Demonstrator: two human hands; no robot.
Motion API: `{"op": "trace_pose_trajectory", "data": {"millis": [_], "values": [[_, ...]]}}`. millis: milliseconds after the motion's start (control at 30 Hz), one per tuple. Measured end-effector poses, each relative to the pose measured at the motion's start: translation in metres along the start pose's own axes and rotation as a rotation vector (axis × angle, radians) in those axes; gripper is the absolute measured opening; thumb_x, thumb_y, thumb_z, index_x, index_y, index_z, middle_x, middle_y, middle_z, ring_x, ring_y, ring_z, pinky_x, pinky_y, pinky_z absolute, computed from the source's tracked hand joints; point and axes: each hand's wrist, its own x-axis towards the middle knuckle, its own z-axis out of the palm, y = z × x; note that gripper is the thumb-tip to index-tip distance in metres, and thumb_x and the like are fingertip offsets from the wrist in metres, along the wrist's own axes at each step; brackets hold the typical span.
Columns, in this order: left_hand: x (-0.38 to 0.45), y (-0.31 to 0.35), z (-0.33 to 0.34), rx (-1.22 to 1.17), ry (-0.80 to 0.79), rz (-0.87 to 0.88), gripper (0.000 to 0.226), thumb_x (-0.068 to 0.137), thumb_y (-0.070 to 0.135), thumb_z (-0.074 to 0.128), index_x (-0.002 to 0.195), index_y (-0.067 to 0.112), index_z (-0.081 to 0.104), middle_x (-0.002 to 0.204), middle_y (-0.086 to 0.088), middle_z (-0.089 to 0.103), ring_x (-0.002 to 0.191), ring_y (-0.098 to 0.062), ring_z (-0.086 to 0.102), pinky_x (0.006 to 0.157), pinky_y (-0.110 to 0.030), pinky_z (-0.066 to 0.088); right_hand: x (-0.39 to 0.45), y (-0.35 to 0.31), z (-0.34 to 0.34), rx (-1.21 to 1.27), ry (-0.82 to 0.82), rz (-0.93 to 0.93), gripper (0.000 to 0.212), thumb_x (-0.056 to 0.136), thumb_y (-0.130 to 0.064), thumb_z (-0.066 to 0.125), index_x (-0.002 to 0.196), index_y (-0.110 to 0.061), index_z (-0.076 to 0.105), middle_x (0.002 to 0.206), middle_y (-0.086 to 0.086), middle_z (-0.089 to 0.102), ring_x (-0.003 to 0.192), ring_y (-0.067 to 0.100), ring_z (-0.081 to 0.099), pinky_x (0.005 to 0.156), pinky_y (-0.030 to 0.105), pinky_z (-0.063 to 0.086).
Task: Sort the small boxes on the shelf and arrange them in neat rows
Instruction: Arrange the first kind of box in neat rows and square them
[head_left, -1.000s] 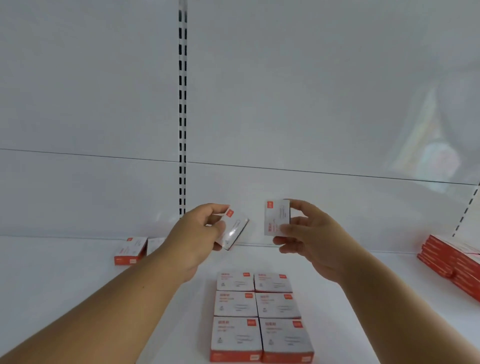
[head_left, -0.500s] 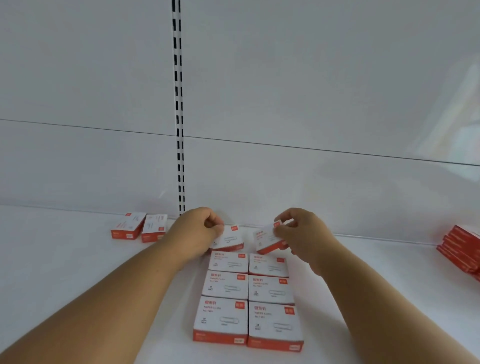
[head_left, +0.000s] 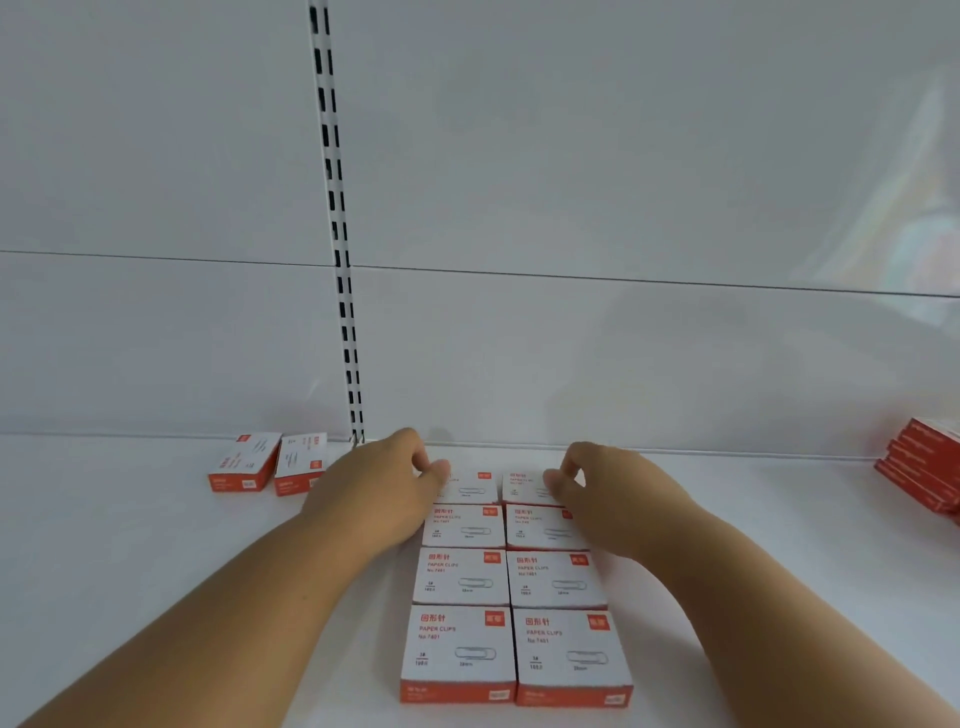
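Head view: white shelf (head_left: 130, 597) with a block of paper clip boxes (head_left: 511, 587), two columns, four rows, flat, sides touching, white tops with red corner tags, red front faces. The landmark is the slotted upright strip (head_left: 340, 249) on the back panel; the block starts just below-right of its foot and runs toward the camera. Left hand (head_left: 387, 486) sits on the back-left box (head_left: 470, 488), fingers curled, thumb and fingertips pinched at its left edge; can't tell how firm the hold is. Right hand (head_left: 605, 488) sits on the back-right box (head_left: 524, 488), fingertips pinched at its right part, covering that end; grip firmness also unclear. Both back boxes lie flat on the shelf in line with the columns. Two loose paper clip boxes (head_left: 270, 462) lie left of the strip's foot, side by side, angled. A stack of red boxes (head_left: 922, 467) sits far right of the strip at the frame edge.
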Motion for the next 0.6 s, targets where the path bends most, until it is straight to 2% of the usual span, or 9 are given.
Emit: {"op": "trace_pose_trajectory", "data": {"millis": [100, 267, 500, 600], "values": [[-0.0033, 0.0043, 0.0012, 0.064, -0.043, 0.062, 0.022, 0.097, 0.055, 0.041, 0.094, 0.034, 0.047, 0.082, 0.015, 0.065, 0.075, -0.006, 0.063, 0.068, -0.032, 0.055, -0.0010, -0.0033, 0.0047, -0.028, -0.016, -0.033, 0.033, 0.099, -0.049, 0.036, 0.104, -0.021, 0.053, 0.091, -0.005, 0.062, 0.082, 0.015, 0.059, 0.067, 0.031, 0.046], [-0.0045, 0.0054, 0.0034, 0.027, -0.064, 0.095, 0.021, 0.099, 0.052, 0.040, 0.101, 0.032, 0.048, 0.089, 0.016, 0.065, 0.078, -0.005, 0.064, 0.069, -0.030, 0.057, 0.0002, -0.0056, 0.0099, -0.046, 0.008, -0.046, 0.035, 0.101, -0.046, 0.030, 0.105, -0.018, 0.052, 0.097, -0.002, 0.062, 0.087, 0.018, 0.059, 0.075, 0.033, 0.049], [-0.0040, 0.0061, 0.0017, -0.002, -0.088, 0.100, 0.018, 0.098, 0.052, 0.043, 0.101, 0.035, 0.049, 0.092, 0.015, 0.065, 0.080, -0.005, 0.065, 0.073, -0.033, 0.058, 0.0018, -0.0055, 0.0085, -0.070, -0.022, -0.056, 0.031, 0.102, -0.041, 0.028, 0.099, -0.019, 0.049, 0.091, -0.002, 0.059, 0.081, 0.017, 0.055, 0.069, 0.031, 0.043], [-0.0052, 0.0062, -0.0032, -0.009, -0.055, 0.085, 0.017, 0.098, 0.051, 0.042, 0.102, 0.035, 0.048, 0.088, 0.013, 0.066, 0.076, -0.007, 0.065, 0.071, -0.035, 0.057, 0.0005, -0.0090, 0.0016, -0.115, 0.007, -0.035, 0.031, 0.102, -0.040, 0.027, 0.093, -0.019, 0.048, 0.088, -0.002, 0.057, 0.082, 0.019, 0.056, 0.069, 0.032, 0.044]]}}
